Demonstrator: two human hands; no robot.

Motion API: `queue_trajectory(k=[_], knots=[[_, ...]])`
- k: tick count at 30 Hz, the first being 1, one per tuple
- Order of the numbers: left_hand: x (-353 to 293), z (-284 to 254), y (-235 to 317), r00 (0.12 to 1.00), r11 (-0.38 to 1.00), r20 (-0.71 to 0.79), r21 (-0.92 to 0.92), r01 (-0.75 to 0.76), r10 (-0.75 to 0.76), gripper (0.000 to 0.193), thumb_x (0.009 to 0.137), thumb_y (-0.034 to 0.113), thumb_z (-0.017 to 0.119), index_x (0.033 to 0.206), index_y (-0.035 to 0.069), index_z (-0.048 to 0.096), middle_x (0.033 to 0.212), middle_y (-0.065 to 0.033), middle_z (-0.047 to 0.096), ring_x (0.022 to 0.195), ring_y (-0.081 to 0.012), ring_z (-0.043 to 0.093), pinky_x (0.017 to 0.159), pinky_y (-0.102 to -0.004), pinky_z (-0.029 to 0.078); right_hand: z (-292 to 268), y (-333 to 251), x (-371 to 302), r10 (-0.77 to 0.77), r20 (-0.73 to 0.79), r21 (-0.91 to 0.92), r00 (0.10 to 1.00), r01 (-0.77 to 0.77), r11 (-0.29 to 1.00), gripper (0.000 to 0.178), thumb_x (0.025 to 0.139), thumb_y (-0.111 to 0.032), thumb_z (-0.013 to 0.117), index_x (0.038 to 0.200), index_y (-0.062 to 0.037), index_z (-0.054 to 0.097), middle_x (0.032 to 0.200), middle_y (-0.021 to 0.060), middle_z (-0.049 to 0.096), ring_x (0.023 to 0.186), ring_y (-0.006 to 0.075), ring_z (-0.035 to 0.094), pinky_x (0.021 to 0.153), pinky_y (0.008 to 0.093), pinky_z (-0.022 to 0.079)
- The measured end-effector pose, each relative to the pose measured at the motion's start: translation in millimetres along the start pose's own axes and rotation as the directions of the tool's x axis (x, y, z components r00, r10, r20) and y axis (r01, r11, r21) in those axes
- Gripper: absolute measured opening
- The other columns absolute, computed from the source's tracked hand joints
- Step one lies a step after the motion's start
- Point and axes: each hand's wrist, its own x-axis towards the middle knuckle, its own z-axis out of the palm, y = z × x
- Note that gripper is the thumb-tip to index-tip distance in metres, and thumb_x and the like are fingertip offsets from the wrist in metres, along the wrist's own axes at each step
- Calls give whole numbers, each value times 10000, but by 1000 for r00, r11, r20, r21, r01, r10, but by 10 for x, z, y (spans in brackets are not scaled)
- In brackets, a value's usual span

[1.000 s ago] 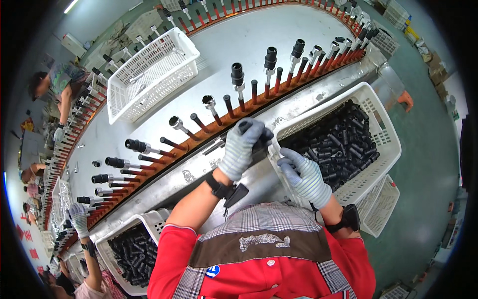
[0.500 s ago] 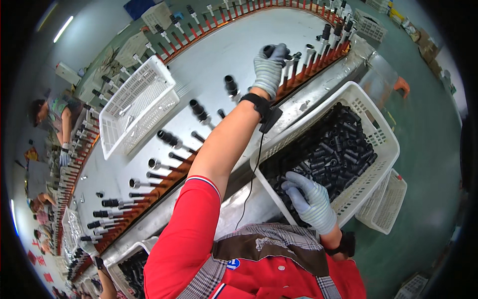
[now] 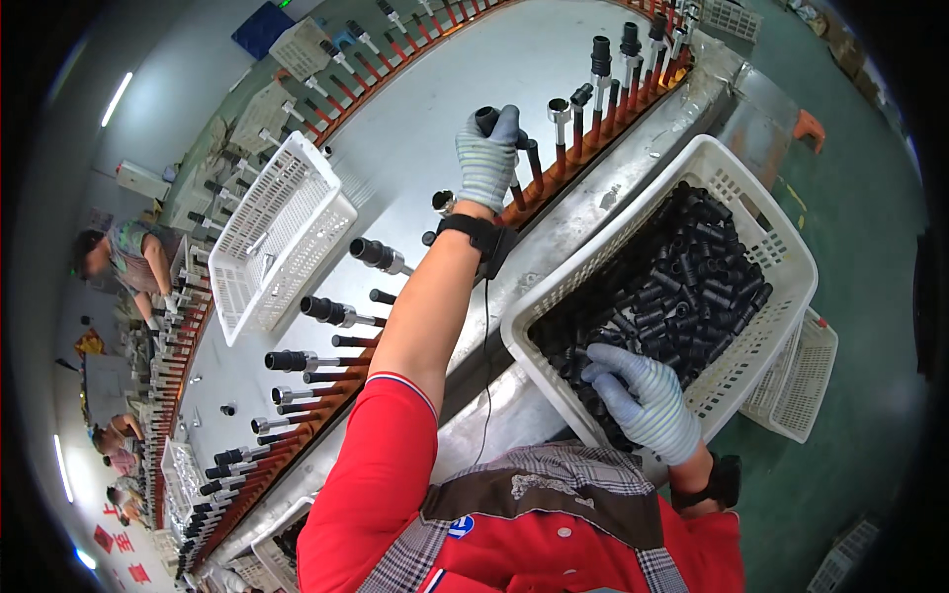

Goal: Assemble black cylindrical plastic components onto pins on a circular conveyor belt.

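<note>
My left hand [image 3: 486, 163], in a striped grey work glove, reaches out over the rail of upright posts. Its fingers are closed round a short black ribbed pipe fitting [image 3: 487, 121]. Just right of it, a bare silver socket [image 3: 559, 111] stands on a red post. Farther along, another black fitting [image 3: 601, 57] sits on its silver socket. My right hand [image 3: 647, 400], gloved alike, rests with curled fingers on loose black fittings [image 3: 692, 287] in a white plastic basket [image 3: 756, 341]. Whatever its fingertips grip is hidden.
Posts with silver and black pieces line the curved rail [image 3: 326, 415] round a grey metal table [image 3: 445, 74]. A white basket [image 3: 331, 222] stands on the table. Another basket [image 3: 806, 385] is on the floor at right. A co-worker [image 3: 133, 262] works at the far left.
My left hand has moved left and slightly nearer, still round the black fitting. My right hand stays at the basket. Posts by my left arm have shifted, and the whole view has turned a little.
</note>
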Motion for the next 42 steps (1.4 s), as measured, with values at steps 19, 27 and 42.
queue_trajectory(k=[19,27,42], knots=[[-817,-1561,70,959,777,-260,-624,-77,-113,115,898,93,622,995,32,605,929,-79,647,852,-158,604,741,-297,510,1952,-75,2593,-525,-271,-76,807,525,848,301,861,-354,572,854,-79,694,888,136,671,812,325,642,734,437,499],[-1884,-2620,38,888,885,-151,257,-388,434,120,846,84,686,934,36,621,823,-22,654,726,-105,578,659,-259,487,2696,-499,1527,-605,25,-185,796,599,779,422,831,-375,626,1079,-35,652,1012,160,671,973,336,626,862,412,492],[-2987,-2401,267,763,654,-381,753,-72,522,618,874,136,656,1395,-7,354,1237,-157,544,1114,-228,540,1003,-343,402,848,2363,-250,754,360,-932,550,181,312,336,700,-229,677,949,-7,715,1010,204,687,964,354,664,830,412,543]])
